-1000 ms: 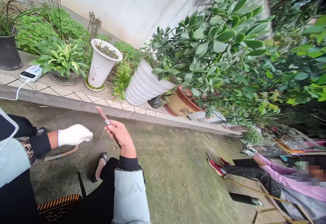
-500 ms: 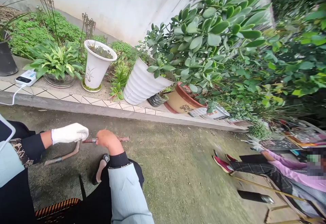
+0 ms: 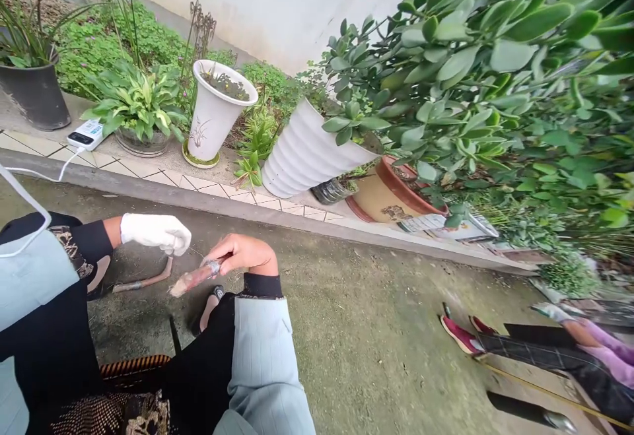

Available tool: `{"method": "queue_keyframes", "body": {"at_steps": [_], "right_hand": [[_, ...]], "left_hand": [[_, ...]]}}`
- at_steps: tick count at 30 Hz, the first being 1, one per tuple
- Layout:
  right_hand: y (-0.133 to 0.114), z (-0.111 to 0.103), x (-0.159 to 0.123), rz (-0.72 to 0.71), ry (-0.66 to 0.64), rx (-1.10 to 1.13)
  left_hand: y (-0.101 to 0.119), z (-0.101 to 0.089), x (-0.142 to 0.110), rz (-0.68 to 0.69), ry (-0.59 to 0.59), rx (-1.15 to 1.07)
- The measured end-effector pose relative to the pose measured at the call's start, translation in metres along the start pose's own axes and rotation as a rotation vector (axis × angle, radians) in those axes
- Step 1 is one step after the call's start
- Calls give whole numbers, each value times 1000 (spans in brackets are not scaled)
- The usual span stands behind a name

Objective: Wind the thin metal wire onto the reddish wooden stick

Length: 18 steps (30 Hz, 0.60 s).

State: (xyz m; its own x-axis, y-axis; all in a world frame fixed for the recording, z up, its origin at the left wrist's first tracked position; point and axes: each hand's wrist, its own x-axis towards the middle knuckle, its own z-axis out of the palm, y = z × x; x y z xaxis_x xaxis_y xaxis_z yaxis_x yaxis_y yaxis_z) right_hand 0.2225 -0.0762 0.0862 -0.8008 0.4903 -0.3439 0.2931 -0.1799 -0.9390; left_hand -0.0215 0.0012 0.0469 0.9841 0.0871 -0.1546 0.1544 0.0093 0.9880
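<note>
My right hand (image 3: 246, 254), bare, is closed around a brown stick (image 3: 193, 279). The stick has a silvery wire wrapping beside my fingers, and its rough, pale end points down to the left. My left hand (image 3: 154, 232), in a white knitted glove, is closed with the fingertips pinched together, just left of the wrapping. A thin wire seems to run from these fingertips toward the stick. Below my left hand, a bent branch (image 3: 143, 282) with a grey wrapped band lies near the ground; whether it touches my glove is unclear.
A tiled ledge (image 3: 218, 189) runs across, bearing a white flowerpot (image 3: 216, 121), a ribbed white pot (image 3: 310, 151) and a brown pot (image 3: 379, 191). A white cable (image 3: 64, 167) leads from a small device (image 3: 85, 135). At right sits another person with red shoes (image 3: 456, 334).
The stick has swung so its pale end now points down-left, toward me. My hands have come slightly apart, with the left glove clear of the stick. The view has shifted left.
</note>
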Motion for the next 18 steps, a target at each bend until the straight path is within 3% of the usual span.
{"method": "queue_keyframes", "body": {"at_steps": [2, 5, 7, 10, 12, 15, 18], "right_hand": [[2, -2, -2, -34, 63, 45], [8, -1, -1, -108, 297, 155], [13, 0, 2, -161, 468, 232], [17, 1, 10, -143, 624, 243], [20, 2, 17, -45, 732, 103], [24, 3, 28, 204, 951, -284], [27, 6, 37, 491, 986, -606]], "left_hand": [[-4, 2, 2, -2, 11, -93], [-6, 4, 3, 4, 53, -152], [-3, 3, 3, 17, 75, -123], [1, 3, 4, 46, 113, -59], [0, 3, 7, 36, 147, -43], [-7, 6, 15, -51, 191, -15], [-13, 9, 24, -144, 220, 42]]}}
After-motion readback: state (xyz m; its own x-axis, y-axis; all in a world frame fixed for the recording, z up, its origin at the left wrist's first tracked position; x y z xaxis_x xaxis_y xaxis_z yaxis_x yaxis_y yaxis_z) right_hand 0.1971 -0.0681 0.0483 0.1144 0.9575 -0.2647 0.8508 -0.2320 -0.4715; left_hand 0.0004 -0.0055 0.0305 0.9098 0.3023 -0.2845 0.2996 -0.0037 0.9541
